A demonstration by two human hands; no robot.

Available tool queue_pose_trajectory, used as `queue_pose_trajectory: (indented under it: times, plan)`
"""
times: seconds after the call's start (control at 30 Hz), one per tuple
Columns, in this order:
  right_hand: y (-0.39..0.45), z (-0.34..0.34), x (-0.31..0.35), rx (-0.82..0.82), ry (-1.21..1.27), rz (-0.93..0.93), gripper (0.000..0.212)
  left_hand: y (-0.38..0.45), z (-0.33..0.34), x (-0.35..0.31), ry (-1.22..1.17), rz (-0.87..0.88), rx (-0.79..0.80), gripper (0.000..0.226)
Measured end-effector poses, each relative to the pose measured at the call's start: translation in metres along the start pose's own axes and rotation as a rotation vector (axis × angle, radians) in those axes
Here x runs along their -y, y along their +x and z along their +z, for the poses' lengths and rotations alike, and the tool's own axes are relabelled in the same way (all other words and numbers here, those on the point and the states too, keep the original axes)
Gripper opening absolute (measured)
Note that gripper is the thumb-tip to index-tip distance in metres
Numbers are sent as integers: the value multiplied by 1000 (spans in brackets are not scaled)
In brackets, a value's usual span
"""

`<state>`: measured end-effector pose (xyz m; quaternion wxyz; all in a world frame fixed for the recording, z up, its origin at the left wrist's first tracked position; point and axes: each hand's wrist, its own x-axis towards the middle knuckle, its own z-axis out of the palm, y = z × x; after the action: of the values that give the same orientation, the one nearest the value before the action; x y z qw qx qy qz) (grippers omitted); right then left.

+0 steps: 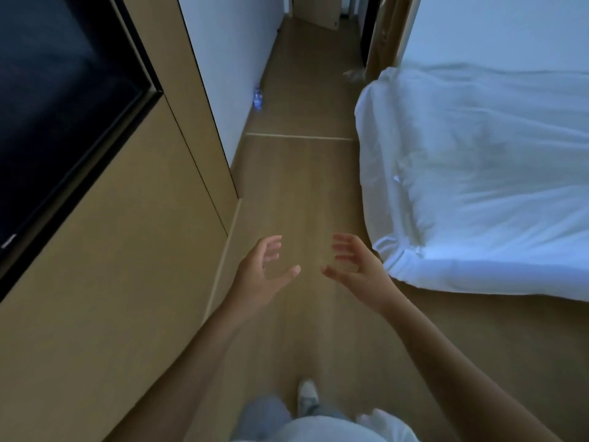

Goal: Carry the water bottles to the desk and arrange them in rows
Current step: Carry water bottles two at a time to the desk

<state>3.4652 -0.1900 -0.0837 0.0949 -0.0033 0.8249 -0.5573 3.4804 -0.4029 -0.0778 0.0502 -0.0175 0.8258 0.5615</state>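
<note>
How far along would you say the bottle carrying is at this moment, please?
Nothing done shows here: no desk or rows in view. Nothing is in hand: left hand and right hand are both open. A water bottle on the floor by the wall remains to fetch.

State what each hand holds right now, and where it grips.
Nothing is held. The left hand and right hand are both empty, fingers loosely spread above the floor.

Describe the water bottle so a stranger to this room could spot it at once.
Follow the long white wall on the left of the wooden-floored corridor, opposite the white-sheeted bed. At the wall's foot stands a small clear plastic bottle with a blue label. It is the only blue thing on the floor.
</note>
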Motion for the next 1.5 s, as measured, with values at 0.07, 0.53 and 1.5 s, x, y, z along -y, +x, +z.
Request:
queue_pose_trajectory:
  times: [0.07, 0.53, 1.5]
  plan:
    - [69, -10, 10, 3, 7, 3, 61, 65, -8, -6, 0, -21, -19, 62]
    - [542, -59, 53, 50, -58, 31, 65, 545, -61, -17, -24, -71, -8, 46]
    - [1485, -199, 155, 223, -45, 113, 67, 1445, -104, -94, -158, -204, -296, 53]
